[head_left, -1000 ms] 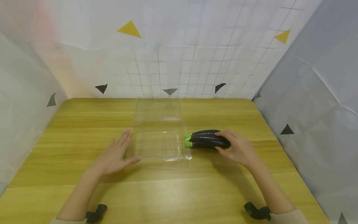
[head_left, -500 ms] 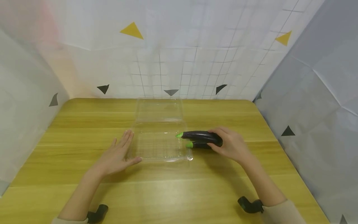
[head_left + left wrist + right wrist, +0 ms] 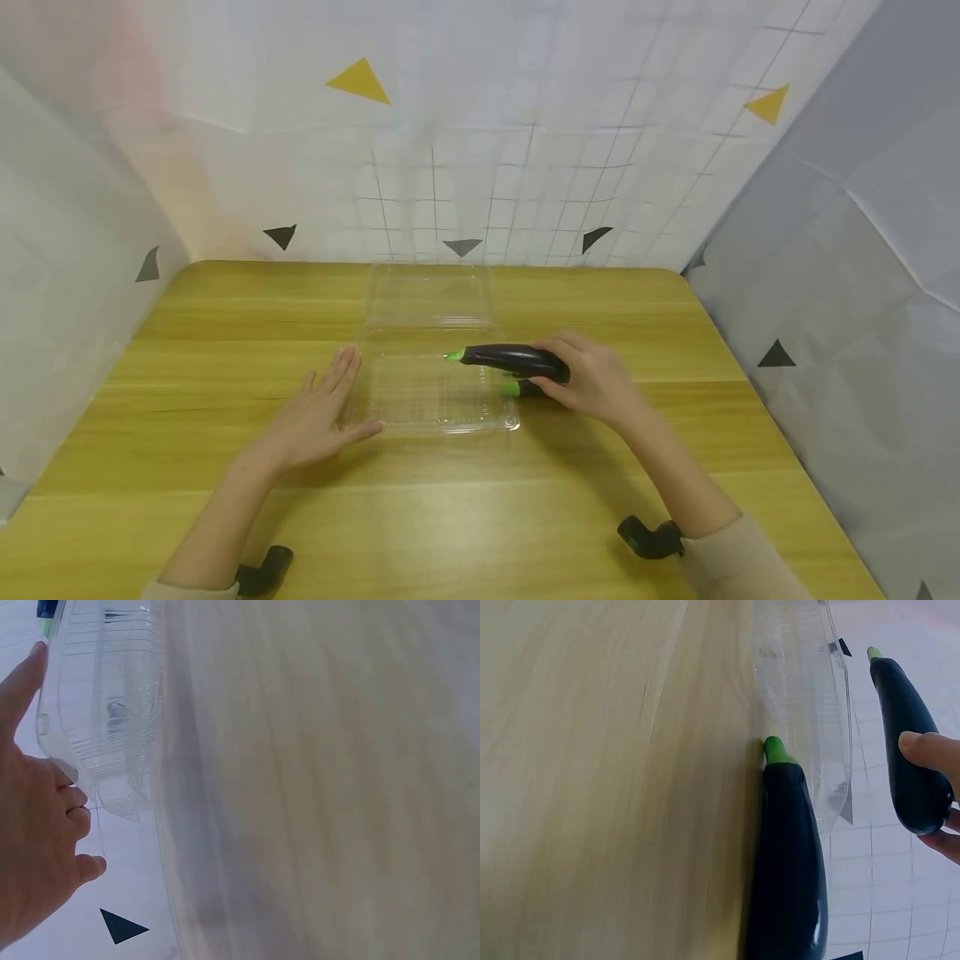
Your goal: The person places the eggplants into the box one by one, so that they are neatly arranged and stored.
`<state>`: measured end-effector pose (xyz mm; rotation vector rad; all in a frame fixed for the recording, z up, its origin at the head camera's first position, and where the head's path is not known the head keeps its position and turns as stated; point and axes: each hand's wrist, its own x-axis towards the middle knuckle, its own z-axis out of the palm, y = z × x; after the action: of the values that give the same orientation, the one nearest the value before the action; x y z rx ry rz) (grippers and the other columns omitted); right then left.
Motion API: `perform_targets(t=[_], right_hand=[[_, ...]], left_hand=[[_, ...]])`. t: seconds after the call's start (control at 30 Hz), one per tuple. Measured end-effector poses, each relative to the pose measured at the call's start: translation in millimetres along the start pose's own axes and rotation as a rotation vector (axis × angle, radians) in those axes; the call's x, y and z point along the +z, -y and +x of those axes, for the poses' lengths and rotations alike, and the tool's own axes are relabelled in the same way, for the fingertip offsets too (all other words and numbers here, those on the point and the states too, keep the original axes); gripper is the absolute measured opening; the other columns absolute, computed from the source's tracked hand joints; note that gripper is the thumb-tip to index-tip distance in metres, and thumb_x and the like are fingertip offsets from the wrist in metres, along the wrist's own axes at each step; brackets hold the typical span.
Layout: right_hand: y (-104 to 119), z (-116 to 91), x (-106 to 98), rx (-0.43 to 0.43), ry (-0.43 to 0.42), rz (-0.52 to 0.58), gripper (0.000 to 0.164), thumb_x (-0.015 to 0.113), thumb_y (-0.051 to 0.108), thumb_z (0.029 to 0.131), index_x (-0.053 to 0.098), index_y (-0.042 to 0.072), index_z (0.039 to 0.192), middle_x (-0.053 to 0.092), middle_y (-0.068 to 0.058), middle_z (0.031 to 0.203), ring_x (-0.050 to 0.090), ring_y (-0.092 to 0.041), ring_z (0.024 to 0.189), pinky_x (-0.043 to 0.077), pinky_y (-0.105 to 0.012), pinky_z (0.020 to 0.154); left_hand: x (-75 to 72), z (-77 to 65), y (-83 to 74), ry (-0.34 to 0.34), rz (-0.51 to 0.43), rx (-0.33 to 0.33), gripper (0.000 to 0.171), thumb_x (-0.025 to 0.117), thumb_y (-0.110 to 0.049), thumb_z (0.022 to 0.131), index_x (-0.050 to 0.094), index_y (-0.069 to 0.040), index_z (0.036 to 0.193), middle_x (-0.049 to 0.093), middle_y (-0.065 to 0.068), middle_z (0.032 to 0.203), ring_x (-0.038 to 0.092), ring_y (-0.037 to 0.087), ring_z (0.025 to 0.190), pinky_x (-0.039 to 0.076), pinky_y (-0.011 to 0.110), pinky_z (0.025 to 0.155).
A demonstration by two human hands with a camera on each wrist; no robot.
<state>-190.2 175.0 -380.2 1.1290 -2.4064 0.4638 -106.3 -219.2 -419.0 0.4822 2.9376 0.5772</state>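
Observation:
My right hand (image 3: pixel 596 379) grips the thick end of a dark purple eggplant (image 3: pixel 513 358). Its green stem reaches over the right side of a clear plastic clamshell box (image 3: pixel 427 425). The right wrist view shows this held eggplant (image 3: pixel 907 727) raised off the table. A second eggplant (image 3: pixel 787 862) lies on the table just right of the box, partly hidden by my right hand in the head view. My left hand (image 3: pixel 311 425) rests at the box's left edge with fingers straight and thumb at the front left corner. The box's lid (image 3: pixel 431 296) lies folded back behind it.
The wooden table (image 3: pixel 450 517) meets a white papered wall (image 3: pixel 465 167) with grid lines and triangle stickers at the back. A grey papered wall (image 3: pixel 862 333) stands along the right. Black wrist mounts (image 3: pixel 648 537) hang at both forearms.
My right hand has lifted one eggplant and carried it left, so its stem is now over the box. The other eggplant stays on the table. My left hand keeps its place at the box.

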Motion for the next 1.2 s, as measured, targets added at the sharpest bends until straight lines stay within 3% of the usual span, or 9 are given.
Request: perform_targets(t=[1.2], right_hand=[[26, 45, 45, -0.024, 0.048, 0.059, 0.048, 0.086, 0.026, 0.072, 0.068, 0.012, 0.114, 0.067, -0.007, 0.111, 0.064, -0.024, 0.101, 0.056, -0.036, 0.077]], left_hand=[[1.2, -0.8, -0.2, -0.027, 0.013, 0.015, 0.103, 0.052, -0.065, 0.088, 0.002, -0.004, 0.154, -0.002, 0.014, 0.16, 0.0, 0.032, 0.146, 0.007, 0.06, 0.113]])
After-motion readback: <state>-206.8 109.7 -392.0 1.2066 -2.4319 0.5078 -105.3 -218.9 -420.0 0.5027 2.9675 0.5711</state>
